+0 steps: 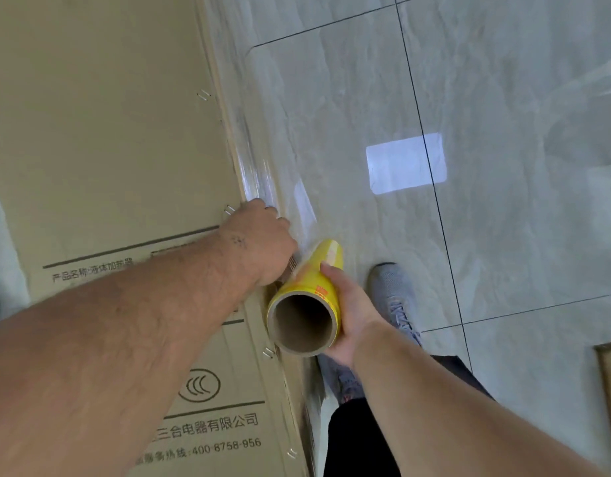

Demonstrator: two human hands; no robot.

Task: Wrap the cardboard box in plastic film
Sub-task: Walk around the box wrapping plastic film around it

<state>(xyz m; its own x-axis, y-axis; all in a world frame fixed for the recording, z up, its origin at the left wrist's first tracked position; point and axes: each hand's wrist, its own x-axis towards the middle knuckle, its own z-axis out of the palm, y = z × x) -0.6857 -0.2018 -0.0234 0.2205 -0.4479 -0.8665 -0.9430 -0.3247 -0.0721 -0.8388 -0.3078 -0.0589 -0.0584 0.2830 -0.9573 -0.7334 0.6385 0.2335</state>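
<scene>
One view only: our head camera, wide-angle, looking steeply down from above the cardboard box (101, 132). We stand just beside the box's right edge, which runs from the top centre of the frame to the bottom. The box face fills the left half; the tiled floor (503, 235) fills the side right of the box. Both our forearms enter from the bottom edge, close to the lens. Our shoe (393, 297) shows on the floor near the box's edge.
</scene>
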